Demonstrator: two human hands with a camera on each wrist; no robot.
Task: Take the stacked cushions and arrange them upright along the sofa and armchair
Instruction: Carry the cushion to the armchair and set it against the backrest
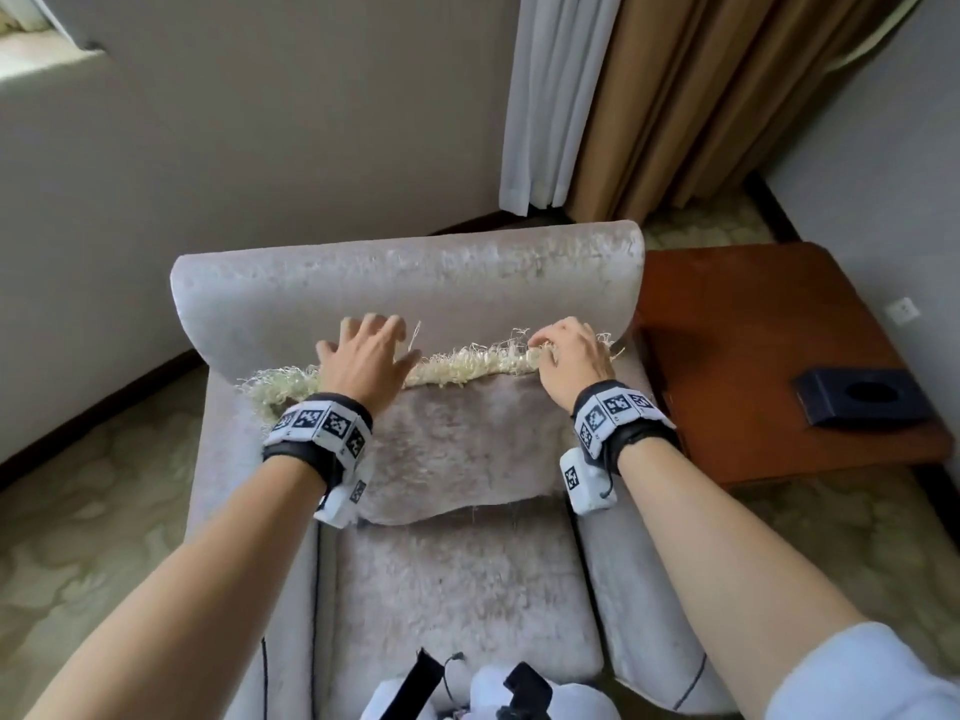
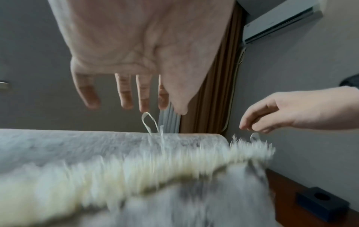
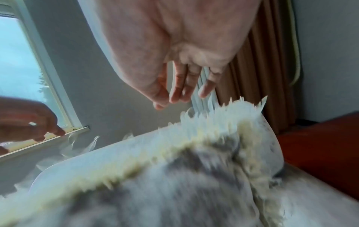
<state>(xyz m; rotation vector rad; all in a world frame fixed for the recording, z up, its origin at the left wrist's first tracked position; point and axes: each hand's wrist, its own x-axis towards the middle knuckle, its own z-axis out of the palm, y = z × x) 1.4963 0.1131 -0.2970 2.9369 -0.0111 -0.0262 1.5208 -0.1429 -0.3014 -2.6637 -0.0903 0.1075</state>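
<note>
A grey plush cushion (image 1: 462, 444) with a cream fringe (image 1: 467, 368) along its top edge stands upright against the back of the grey armchair (image 1: 405, 283). My left hand (image 1: 363, 356) hovers over the fringe's left part, fingers spread and straight. In the left wrist view the left hand (image 2: 143, 92) is clear of the fringe (image 2: 155, 165). My right hand (image 1: 566, 350) is at the cushion's top right corner, fingers bent down toward the fringe. In the right wrist view the right hand (image 3: 180, 86) holds nothing, just above the cushion (image 3: 174, 192).
A brown wooden side table (image 1: 779, 356) stands to the right of the armchair, with a black box (image 1: 862, 402) on it. White and tan curtains (image 1: 649, 96) hang behind. The seat (image 1: 457, 589) shows in front of the cushion. Patterned carpet lies on both sides.
</note>
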